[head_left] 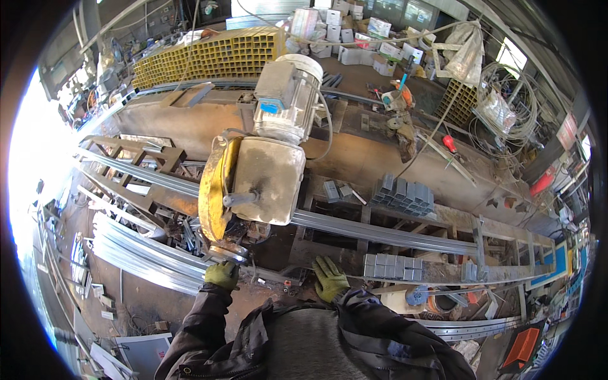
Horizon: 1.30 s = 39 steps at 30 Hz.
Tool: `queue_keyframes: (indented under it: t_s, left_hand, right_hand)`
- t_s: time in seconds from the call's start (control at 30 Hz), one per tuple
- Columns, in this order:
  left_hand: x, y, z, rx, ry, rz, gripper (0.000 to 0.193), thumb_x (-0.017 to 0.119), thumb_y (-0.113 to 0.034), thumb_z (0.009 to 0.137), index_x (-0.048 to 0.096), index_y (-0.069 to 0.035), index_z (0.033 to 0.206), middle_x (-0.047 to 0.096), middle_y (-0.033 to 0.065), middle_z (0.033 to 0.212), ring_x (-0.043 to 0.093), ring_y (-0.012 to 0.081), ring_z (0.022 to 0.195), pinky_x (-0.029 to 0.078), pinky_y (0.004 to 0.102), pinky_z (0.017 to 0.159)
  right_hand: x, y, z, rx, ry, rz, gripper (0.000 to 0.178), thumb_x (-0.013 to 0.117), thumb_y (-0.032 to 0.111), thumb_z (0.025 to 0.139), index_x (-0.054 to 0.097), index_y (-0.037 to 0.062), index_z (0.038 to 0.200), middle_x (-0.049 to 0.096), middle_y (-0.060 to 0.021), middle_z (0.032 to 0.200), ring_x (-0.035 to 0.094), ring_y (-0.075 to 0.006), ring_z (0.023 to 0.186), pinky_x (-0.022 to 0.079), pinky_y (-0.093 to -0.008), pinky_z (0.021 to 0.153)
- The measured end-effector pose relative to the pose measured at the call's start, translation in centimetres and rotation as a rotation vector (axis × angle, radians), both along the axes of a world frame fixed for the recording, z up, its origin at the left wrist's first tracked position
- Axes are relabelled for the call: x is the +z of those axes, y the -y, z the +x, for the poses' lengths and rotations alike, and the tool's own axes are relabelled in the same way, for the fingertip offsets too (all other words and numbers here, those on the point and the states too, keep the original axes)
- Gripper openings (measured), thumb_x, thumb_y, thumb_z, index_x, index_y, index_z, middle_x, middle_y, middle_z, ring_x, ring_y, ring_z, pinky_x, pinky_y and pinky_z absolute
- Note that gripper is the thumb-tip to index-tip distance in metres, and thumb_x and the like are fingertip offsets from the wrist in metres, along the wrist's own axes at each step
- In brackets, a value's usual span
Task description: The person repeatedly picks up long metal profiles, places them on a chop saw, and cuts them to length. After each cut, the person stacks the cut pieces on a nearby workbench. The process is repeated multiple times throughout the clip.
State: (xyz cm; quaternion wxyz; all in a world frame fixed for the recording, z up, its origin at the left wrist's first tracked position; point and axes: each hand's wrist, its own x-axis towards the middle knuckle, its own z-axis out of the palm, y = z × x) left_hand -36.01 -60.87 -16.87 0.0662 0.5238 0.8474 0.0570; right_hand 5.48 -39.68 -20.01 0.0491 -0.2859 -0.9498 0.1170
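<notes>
A cut-off saw stands in front of me, with a yellow blade guard and a grey motor. Long metal profiles lie through it from left to right. My left hand, in a yellow-green glove, is closed just below a metal cylinder under the guard; what it grips is hidden. Gloved likewise, my right hand is open, fingers apart, by the front edge of the machine frame. Right of it sits a row of short cut tube pieces.
More cut pieces are stacked beyond the profiles. Long bright metal lengths lie at the left. Behind the saw are a rusty beam and a bundle of yellow square tubes. Cartons and coiled wire fill the back right.
</notes>
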Motion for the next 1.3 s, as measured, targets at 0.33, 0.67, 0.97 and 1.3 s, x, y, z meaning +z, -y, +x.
queue_keyframes:
  t_s: [0.33, 0.67, 0.97, 1.3]
  left_hand:
    - [-1.0, 0.2, -0.3, -0.034, -0.014, 0.079, 0.032, 0.069, -0.047, 0.111, 0.081, -0.017, 0.115, 0.084, 0.0212, 0.105, 0.080, 0.0502, 0.093, 0.061, 0.0662, 0.082]
    - [-1.7, 0.4, -0.6, -0.037, -0.006, 0.132, 0.028, 0.073, -0.046, 0.108, 0.083, -0.022, 0.118, 0.084, 0.0194, 0.100, 0.081, 0.0473, 0.087, 0.062, 0.0647, 0.078]
    - [-0.7, 0.8, -1.0, -0.111, 0.042, 0.201, 0.029, 0.071, -0.042, 0.110, 0.083, -0.020, 0.125, 0.084, 0.0144, 0.114, 0.081, 0.0454, 0.094, 0.063, 0.0632, 0.082]
    - [-0.5, 1.1, -1.8, -0.161, 0.124, 0.201, 0.030, 0.069, -0.042, 0.111, 0.079, -0.014, 0.117, 0.083, 0.0163, 0.114, 0.081, 0.0455, 0.099, 0.063, 0.0626, 0.083]
  right_hand:
    - [0.6, 0.4, 0.0, -0.017, -0.052, -0.001, 0.087, 0.072, 0.035, 0.105, 0.045, 0.0100, 0.184, 0.035, -0.0144, 0.195, 0.032, -0.0397, 0.179, 0.038, -0.0621, 0.139]
    - [1.4, 0.8, -0.4, -0.050, -0.050, -0.005, 0.087, 0.072, 0.037, 0.103, 0.049, 0.0095, 0.182, 0.038, -0.0164, 0.193, 0.034, -0.0407, 0.177, 0.034, -0.0611, 0.142]
    - [0.6, 0.8, -1.6, -0.073, -0.049, 0.013, 0.087, 0.074, 0.034, 0.100, 0.052, 0.0087, 0.180, 0.039, -0.0189, 0.192, 0.037, -0.0446, 0.176, 0.036, -0.0590, 0.143]
    - [1.1, 1.5, -2.9, -0.085, -0.139, 0.065, 0.086, 0.076, 0.028, 0.094, 0.057, 0.0048, 0.175, 0.045, -0.0206, 0.188, 0.042, -0.0469, 0.172, 0.039, -0.0587, 0.141]
